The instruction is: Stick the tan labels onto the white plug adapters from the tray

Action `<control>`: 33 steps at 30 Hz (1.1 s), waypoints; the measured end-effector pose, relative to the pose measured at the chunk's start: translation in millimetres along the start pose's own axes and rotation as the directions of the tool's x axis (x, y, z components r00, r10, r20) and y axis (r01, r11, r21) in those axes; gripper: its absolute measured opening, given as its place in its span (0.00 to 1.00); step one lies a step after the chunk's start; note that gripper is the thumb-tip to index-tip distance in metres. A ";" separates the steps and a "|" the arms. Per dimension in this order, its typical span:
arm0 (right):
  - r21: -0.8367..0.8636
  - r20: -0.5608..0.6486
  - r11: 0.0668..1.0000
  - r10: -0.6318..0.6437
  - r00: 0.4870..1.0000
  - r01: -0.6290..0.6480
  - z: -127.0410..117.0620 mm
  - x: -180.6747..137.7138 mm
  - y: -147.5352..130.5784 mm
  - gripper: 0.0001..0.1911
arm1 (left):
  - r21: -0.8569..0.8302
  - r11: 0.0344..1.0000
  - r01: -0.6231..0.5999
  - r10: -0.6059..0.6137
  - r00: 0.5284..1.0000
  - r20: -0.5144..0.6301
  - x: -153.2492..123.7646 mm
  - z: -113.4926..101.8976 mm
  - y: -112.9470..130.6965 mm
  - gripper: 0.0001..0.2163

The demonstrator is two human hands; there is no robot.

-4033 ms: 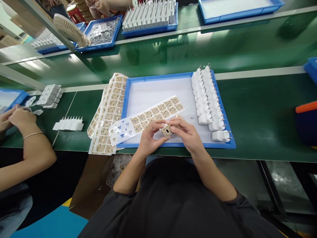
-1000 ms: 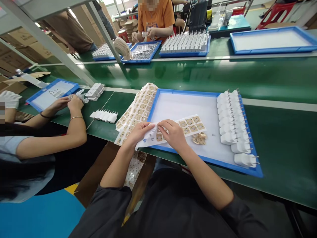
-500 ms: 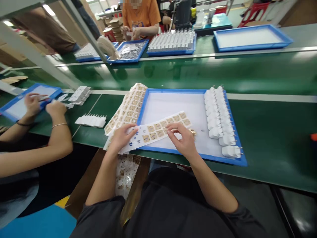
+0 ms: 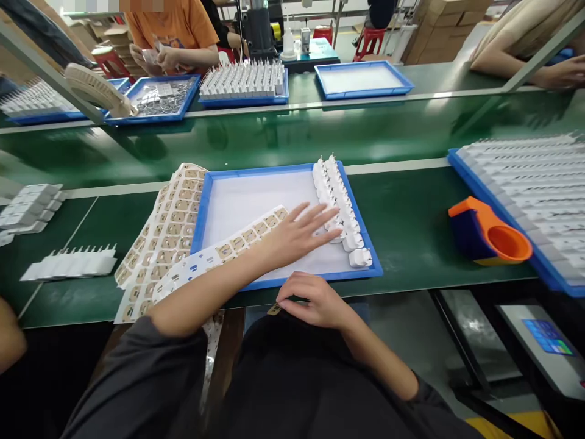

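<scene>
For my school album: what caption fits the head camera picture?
Left hand reaches across the blue tray toward white plugs; right hand pinches a small label.

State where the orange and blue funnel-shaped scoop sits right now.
In the head view, the orange and blue scoop lies on the green belt, right of the blue tray near the left hand.

The left hand [image 4: 299, 231] and its forearm cover part of the sticker strip [image 4: 228, 250] and the near plug adapters [image 4: 340, 213] in the blue tray [image 4: 201, 213]. What the right hand [image 4: 315, 302] pinches at the bench [image 4: 411, 219] edge is a small brownish piece [image 4: 274, 310], too small to identify. The tray of white parts [image 4: 534, 195] at right is blurred and cut off by the frame. A co-worker's arm [image 4: 9, 335] is cropped at left.
</scene>
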State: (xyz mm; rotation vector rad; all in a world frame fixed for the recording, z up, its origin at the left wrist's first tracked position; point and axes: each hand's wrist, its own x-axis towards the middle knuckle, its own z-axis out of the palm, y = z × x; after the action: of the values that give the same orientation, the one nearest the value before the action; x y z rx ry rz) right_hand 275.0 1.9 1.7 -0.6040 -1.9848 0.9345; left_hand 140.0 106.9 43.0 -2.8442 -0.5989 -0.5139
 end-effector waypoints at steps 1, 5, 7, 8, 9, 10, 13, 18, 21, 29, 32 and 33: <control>-0.012 -0.006 1.000 0.012 1.000 -0.012 -2.4 -2.0 0.1 0.05 | 0.034 0.997 -0.063 0.063 0.998 -0.005 13.4 12.0 2.5 0.19; -0.035 -0.064 0.996 0.077 0.995 -0.080 -16.8 -10.6 -0.2 0.04 | 0.039 0.995 -0.096 0.097 0.995 -0.035 36.1 46.1 10.1 0.10; -0.032 -0.094 0.995 0.093 0.991 -0.097 -22.8 -13.9 0.0 0.03 | -0.036 0.997 -0.066 0.064 0.997 -0.040 35.9 53.5 11.3 0.10; -0.026 -0.106 0.994 0.101 0.989 -0.105 -25.0 -15.3 0.2 0.03 | -0.085 0.996 -0.039 0.037 0.999 -0.028 33.9 54.4 11.0 0.10; -0.018 -0.121 0.993 0.112 0.986 -0.115 -26.7 -16.4 0.4 0.03 | -0.143 0.990 0.004 -0.005 1.000 -0.011 30.7 53.4 10.4 0.10; -0.007 -0.137 0.992 0.124 0.983 -0.127 -28.1 -17.3 0.8 0.03 | -0.212 0.975 0.069 -0.069 0.998 0.004 26.0 50.3 9.7 0.08; 0.065 -0.194 0.984 0.178 0.965 -0.169 -30.6 -19.3 2.1 0.04 | -0.505 0.802 0.321 -0.363 0.932 0.016 2.0 30.7 10.2 0.12; 0.337 -0.272 0.928 0.254 0.928 -0.156 -30.7 -12.3 2.7 0.02 | -0.867 0.276 0.414 -0.697 0.708 0.116 -54.5 -1.8 29.3 0.20; 0.423 -0.284 0.897 0.268 0.920 -0.131 -26.2 -0.6 1.0 0.02 | -0.935 0.095 0.341 -0.733 0.660 0.166 -76.6 -2.0 44.2 0.20; 0.513 -0.150 0.824 0.359 0.921 -0.238 -13.6 11.1 -2.7 0.10 | -0.924 0.227 0.306 -0.711 0.701 0.057 -90.1 14.3 51.5 0.24; 0.523 -0.213 0.818 0.397 0.893 -0.240 -13.6 10.6 -3.7 0.08 | -0.899 0.266 0.347 -0.764 0.645 0.023 -93.5 19.2 53.7 0.23; 0.518 -0.271 0.823 0.417 0.868 -0.233 -13.8 11.2 -4.0 0.07 | -0.895 0.284 0.345 -0.769 0.640 0.003 -94.2 20.4 55.0 0.22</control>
State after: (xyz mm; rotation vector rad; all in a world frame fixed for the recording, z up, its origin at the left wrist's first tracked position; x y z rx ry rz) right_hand 280.4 12.7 15.4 -0.7910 -1.2600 1.3504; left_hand 88.3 29.1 -16.9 -2.9134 -1.7290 -2.0682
